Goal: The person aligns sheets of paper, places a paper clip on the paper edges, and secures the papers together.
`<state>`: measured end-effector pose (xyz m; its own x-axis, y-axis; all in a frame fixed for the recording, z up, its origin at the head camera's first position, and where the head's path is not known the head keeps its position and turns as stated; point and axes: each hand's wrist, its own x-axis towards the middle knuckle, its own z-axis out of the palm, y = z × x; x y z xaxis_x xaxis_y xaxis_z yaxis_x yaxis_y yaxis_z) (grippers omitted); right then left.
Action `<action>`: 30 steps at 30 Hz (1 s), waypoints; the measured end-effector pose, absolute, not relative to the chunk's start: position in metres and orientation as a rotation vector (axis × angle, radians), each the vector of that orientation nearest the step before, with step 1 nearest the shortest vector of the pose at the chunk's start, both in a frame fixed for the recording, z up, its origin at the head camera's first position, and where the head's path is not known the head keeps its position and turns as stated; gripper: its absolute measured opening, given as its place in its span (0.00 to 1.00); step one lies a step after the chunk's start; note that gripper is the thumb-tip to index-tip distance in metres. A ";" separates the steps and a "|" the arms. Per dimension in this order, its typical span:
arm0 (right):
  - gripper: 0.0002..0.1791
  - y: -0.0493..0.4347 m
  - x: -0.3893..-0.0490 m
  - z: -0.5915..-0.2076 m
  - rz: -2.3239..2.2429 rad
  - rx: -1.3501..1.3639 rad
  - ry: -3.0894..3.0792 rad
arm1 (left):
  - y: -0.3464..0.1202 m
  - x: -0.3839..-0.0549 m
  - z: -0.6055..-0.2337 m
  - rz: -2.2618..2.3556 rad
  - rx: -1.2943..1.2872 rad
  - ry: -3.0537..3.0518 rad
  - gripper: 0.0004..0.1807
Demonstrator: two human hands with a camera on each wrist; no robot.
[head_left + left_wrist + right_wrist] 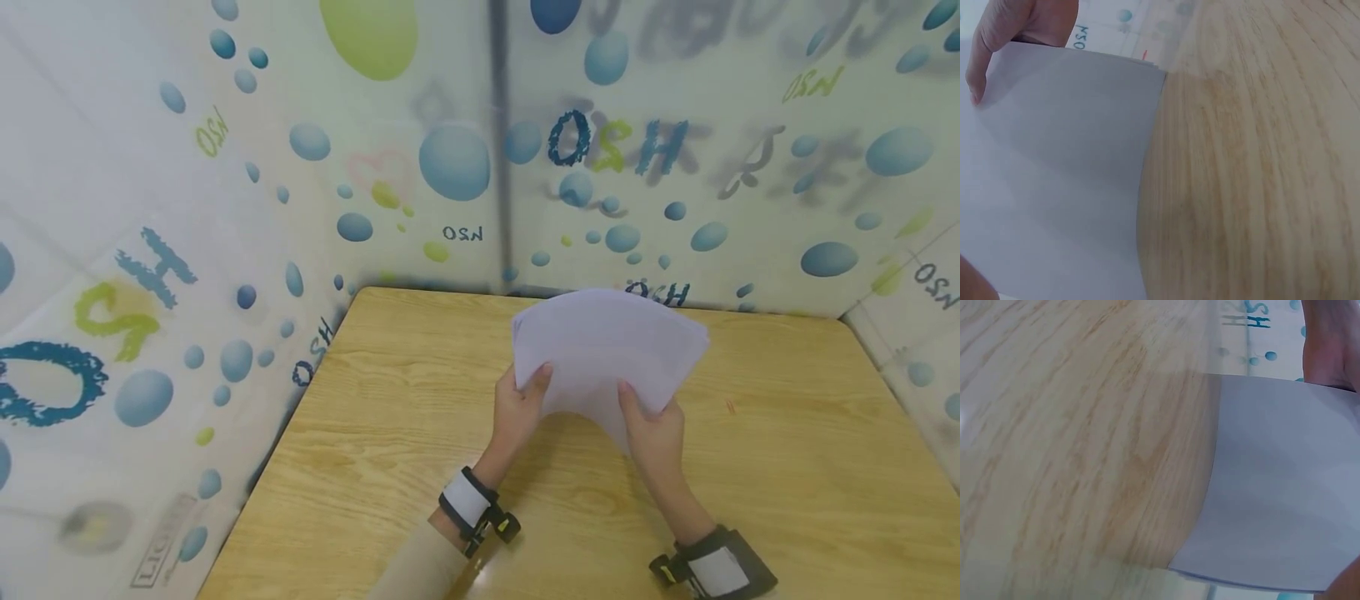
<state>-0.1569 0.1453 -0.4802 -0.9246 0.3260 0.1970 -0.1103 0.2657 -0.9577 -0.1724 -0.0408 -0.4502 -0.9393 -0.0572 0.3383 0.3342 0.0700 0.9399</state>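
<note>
A stack of white paper sheets (607,346) is held up over the table, bowed into an arch with its far edge curving upward. My left hand (517,412) grips its left side, the thumb lying on the near face. On the right side my right hand (655,433) grips it likewise, thumb on top and fingers hidden behind. Both wrist views show the broad blank face of the paper (1066,144), with parts of hands at the frame edges. In the right wrist view the paper's (1285,481) lower edge shows layered sheets.
Beneath the paper lies a wood-grain table (375,400), with a small reddish mark (731,407) on its right half. White curtains (390,200) printed with blue and green bubbles and lettering stand behind the table and along both sides. Each wrist wears a strap with a small camera (504,527).
</note>
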 end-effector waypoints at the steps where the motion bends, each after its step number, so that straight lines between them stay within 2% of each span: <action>1: 0.22 0.145 -0.156 -0.479 1.706 -0.205 -2.184 | -0.041 -0.172 -0.449 -1.942 -0.265 -2.072 0.11; 11: 0.20 0.145 -0.147 -0.450 1.659 -0.118 -2.100 | -0.043 -0.168 -0.427 -1.855 -0.322 -1.985 0.07; 19: 0.21 0.144 -0.145 -0.457 1.650 -0.165 -2.164 | -0.042 -0.170 -0.429 -1.830 -0.280 -2.017 0.09; 30: 0.18 0.144 -0.146 -0.454 1.604 -0.117 -2.104 | -0.042 -0.170 -0.429 -1.818 -0.321 -2.006 0.08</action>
<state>-0.1464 0.1435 -0.4541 -0.8770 0.3530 0.3259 -0.2208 0.3062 -0.9260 -0.1703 -0.0415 -0.4287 -0.8884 -0.1036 0.4473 0.4350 0.1217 0.8922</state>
